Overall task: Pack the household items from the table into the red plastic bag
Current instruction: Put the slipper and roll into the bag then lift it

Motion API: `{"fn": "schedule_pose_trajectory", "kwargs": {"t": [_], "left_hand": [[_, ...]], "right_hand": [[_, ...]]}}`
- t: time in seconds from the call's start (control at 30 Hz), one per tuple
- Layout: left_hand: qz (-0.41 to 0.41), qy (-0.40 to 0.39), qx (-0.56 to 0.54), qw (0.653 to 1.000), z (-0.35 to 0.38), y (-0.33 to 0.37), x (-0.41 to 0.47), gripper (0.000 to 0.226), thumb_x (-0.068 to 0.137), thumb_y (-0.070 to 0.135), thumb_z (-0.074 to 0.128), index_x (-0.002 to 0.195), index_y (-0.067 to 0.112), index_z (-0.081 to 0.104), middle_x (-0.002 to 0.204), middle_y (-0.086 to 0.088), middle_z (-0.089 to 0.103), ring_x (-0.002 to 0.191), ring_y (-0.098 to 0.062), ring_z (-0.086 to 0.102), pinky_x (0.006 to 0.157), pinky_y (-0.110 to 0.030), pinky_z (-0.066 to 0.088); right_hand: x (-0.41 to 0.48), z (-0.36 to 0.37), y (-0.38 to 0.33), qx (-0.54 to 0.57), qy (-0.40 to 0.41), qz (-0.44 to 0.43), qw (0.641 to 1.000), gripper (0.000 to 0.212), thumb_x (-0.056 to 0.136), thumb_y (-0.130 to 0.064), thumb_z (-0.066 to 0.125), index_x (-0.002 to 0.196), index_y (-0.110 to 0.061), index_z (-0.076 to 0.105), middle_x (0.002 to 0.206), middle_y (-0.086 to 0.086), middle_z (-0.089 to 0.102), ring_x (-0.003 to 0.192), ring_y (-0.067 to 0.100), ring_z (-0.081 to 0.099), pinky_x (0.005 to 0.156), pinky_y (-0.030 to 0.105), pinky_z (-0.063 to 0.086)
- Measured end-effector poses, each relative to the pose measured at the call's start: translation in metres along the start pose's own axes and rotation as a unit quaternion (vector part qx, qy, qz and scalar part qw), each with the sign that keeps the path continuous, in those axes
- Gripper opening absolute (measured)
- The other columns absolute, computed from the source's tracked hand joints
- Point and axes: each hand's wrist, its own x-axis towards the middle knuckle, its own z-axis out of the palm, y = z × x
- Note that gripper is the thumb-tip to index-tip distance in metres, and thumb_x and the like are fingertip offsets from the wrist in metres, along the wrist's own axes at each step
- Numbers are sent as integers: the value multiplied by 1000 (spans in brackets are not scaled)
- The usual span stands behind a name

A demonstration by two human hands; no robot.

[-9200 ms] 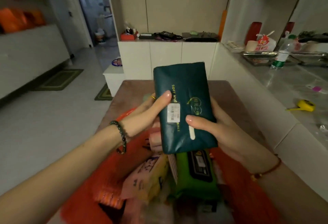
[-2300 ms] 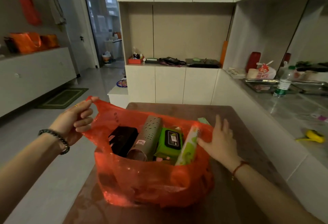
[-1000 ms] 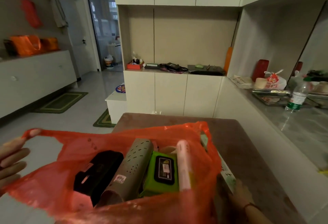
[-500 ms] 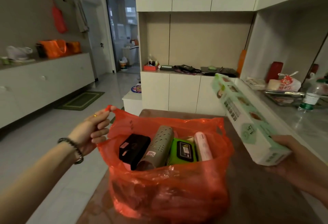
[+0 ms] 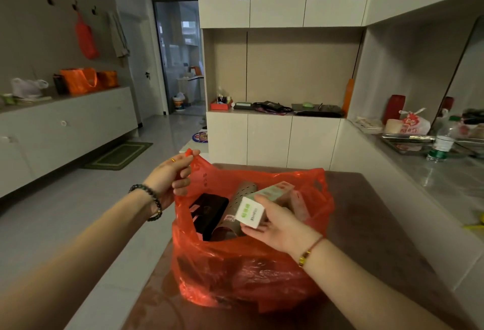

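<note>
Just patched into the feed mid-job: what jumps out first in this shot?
The red plastic bag standing open on the brown table dominates the middle of the view. The left hand holds one bag handle up, while the right hand has a grip on a long green-and-white box, pointing it into the opening beside a perforated grey tube and a black pack.
</note>
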Motion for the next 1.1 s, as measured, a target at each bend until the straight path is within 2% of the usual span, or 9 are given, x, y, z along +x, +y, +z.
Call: {"fn": "schedule_pose_trajectory", "kwargs": {"t": [0.2,0.27,0.33,0.4,0.47,0.57,0.67,0.93,1.1], "left_hand": [[-5,-5,2,1000,-8,-1,-2,18,95,19,38,97,20,57,37,9,37,24,-1,25,26,-7,22],[-9,-8,-4,1000,-11,-2,-2,19,95,19,38,98,20,56,37,10,37,23,-1,25,25,-7,22],[-11,-15,-13,1000,-15,-2,-1,19,95,19,37,99,20,56,37,10,37,23,-2,25,24,-7,23],[-11,-19,-16,1000,-16,-2,1,20,95,20,37,99,20,57,38,10,37,23,-2,25,24,-7,23],[-11,-23,-18,1000,-15,-2,3,21,94,21,38,100,21,58,38,9,37,23,-2,25,25,-7,23],[-10,-28,-25,999,-13,0,8,21,93,21,39,99,21,59,39,10,37,23,-2,25,25,-7,23],[-9,-29,-34,999,-12,2,12,21,93,21,39,99,21,59,39,10,37,23,-2,25,25,-7,24],[-10,-23,-37,999,-9,9,18,19,92,22,40,99,23,58,38,9,37,23,-2,26,24,-7,24],[-1,-12,-26,1000,-8,11,14,19,92,22,41,101,22,57,37,7,36,23,-2,26,24,-7,23]], "right_hand": [[22,2,17,-247,-42,89,964,40,92,-16,53,129,-4,44,128,16,54,101,21,58,82,28,51],[25,-16,3,-384,-49,28,922,44,91,-16,55,131,-2,44,123,14,58,102,21,62,88,30,52],[32,-37,-21,-518,54,-157,839,43,87,-15,61,127,-5,51,111,10,65,94,18,66,84,31,57],[43,-61,-49,-628,226,-306,679,61,82,-25,66,136,-10,42,137,12,49,124,25,50,100,41,47],[58,-88,-70,-651,339,-290,615,92,77,-41,69,147,-15,14,155,16,14,142,35,17,112,53,27],[75,-116,-81,-436,346,-122,822,110,70,-44,74,147,-5,6,151,25,17,136,40,28,108,52,31],[85,-132,-74,-212,198,-26,957,62,79,-27,68,130,2,48,116,22,61,88,29,62,85,41,50],[49,-109,-136,-186,117,-77,972,18,82,-8,62,100,-6,58,91,15,65,82,28,63,64,41,51],[9,-104,-148,-296,201,-223,907,12,82,-8,66,92,-5,61,72,10,61,62,21,57,49,31,52]]}}
